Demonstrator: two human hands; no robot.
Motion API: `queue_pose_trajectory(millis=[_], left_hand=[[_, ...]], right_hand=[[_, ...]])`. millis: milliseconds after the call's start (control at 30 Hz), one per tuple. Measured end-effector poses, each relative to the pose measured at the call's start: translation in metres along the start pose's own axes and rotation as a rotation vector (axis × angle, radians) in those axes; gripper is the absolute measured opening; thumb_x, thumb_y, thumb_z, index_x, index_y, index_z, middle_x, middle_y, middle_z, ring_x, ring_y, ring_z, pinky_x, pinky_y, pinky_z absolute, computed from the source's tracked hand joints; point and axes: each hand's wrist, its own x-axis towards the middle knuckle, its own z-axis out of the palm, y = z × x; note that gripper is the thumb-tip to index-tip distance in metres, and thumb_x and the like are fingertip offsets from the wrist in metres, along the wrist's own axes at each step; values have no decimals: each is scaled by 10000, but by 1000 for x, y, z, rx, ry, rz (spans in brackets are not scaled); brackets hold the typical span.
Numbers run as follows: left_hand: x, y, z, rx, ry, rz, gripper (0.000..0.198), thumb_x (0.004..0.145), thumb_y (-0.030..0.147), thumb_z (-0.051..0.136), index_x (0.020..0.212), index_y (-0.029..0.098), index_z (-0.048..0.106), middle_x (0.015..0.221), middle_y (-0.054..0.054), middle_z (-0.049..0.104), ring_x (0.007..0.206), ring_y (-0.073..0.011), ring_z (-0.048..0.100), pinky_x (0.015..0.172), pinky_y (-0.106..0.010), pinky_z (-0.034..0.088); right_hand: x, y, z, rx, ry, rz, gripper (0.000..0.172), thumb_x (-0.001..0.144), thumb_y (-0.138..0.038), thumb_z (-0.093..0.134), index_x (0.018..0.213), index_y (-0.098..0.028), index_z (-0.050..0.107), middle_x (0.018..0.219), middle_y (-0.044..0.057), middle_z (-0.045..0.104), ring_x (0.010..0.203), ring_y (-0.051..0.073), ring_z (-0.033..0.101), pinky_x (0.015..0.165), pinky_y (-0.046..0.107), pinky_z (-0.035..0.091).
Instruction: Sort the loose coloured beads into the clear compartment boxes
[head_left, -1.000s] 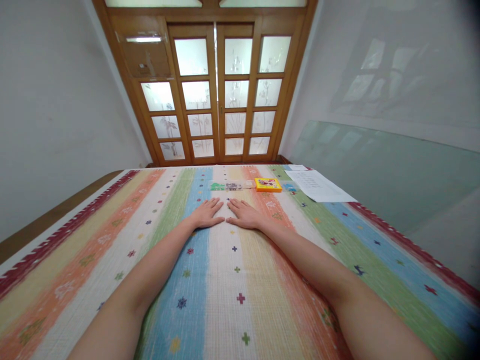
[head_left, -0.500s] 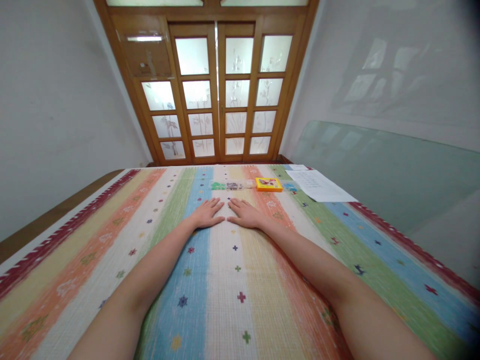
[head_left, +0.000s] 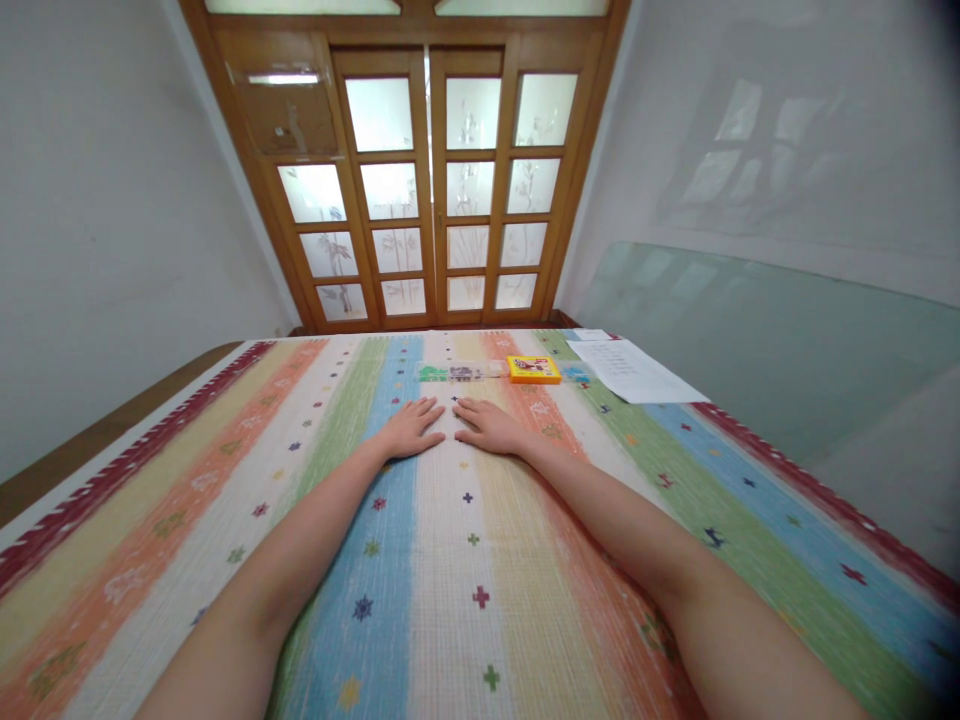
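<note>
My left hand [head_left: 409, 428] lies flat on the striped tablecloth [head_left: 450, 600], palm down with the fingers spread. Beside it, my right hand [head_left: 489, 427] rests the same way, its thumb a small gap from the left thumb. Neither hand holds anything. Just beyond the fingertips sits a yellow and orange box [head_left: 533, 370] with a printed picture on top, nearest to my right hand. A clear flat strip or packet seems to run under or behind it, showing green pieces [head_left: 433, 373], dark purple pieces [head_left: 460, 373] and blue pieces [head_left: 576, 374].
Printed white paper sheets [head_left: 637, 372] lie at the far right of the table. Along the right wall leans a pale green glass-like panel [head_left: 750, 330]. Past the table's far edge stand wooden doors [head_left: 429, 190] with frosted panes.
The whole view has shifted slightly, so the table things appear a little further left. The gap between my thumbs is slightly wider. Both hands stay flat on the cloth.
</note>
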Motion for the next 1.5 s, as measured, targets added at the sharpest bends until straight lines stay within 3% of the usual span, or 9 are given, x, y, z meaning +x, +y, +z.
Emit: queue_pose_trajectory(millis=[67,133,267,533,767,900,1067,1300,1500], left_hand=[[2,-8,3,-45,94,-24,741,1013,646,433,1625,228,419,1712,-93,358,1594,-276,304,1312,-435,211],[7,-19,7,-93,213,-103,678,1011,542,483,1590,190,464,1656,-118,450,1550,-275,385,1300,-431,259],[21,-43,10,-163,364,-253,592,981,408,536,1509,140,541,1567,-156,544,1479,-297,475,1278,-446,327],[50,-68,8,-194,480,-377,506,965,316,535,1445,168,597,1519,-153,573,1424,-285,528,1235,-437,392],[70,-74,12,-132,343,-277,644,966,446,601,1550,191,505,1688,-154,377,1544,-342,383,1281,-483,293],[76,-78,13,-127,337,-306,627,998,452,549,1540,140,501,1677,-194,378,1544,-340,385,1275,-472,297],[70,-90,13,-137,468,-434,493,1002,378,512,1426,136,582,1563,-185,520,1468,-300,478,1252,-447,339],[28,-131,-1,-162,529,-577,421,956,352,528,1324,165,613,1440,-165,609,1384,-310,545,1199,-450,412],[-9,-165,-14,-144,578,-720,402,949,338,493,1289,166,623,1397,-166,636,1367,-323,553,1184,-476,428]], right_hand=[[2,22,-5,29,117,65,649,1048,-622,413,1532,-218,565,1593,119,527,1481,295,468,1242,443,337],[2,52,-13,53,316,243,540,1071,-504,395,1425,-188,654,1481,143,625,1388,292,551,1195,438,391],[-10,118,-29,8,596,597,474,1068,-392,383,1294,-142,716,1345,178,685,1264,296,602,1125,427,433],[-47,193,-40,-216,563,907,528,1040,-456,467,1434,-150,643,1574,219,469,1437,361,422,1187,477,330],[-49,225,-48,-139,366,951,576,1042,-531,456,1474,-191,627,1514,210,528,1378,361,492,1144,474,393],[-43,220,-44,-167,327,911,565,1061,-498,441,1497,-176,599,1505,206,543,1381,338,491,1167,446,359],[-24,188,-32,-201,333,900,553,1082,-497,396,1505,-196,585,1542,209,503,1405,351,453,1173,473,335],[19,113,-8,-198,427,879,575,1098,-529,287,1462,-222,609,1534,206,482,1376,371,429,1098,502,399],[51,66,4,-143,386,798,511,1089,-484,359,1449,-221,608,1471,189,546,1351,352,444,1129,495,366]])
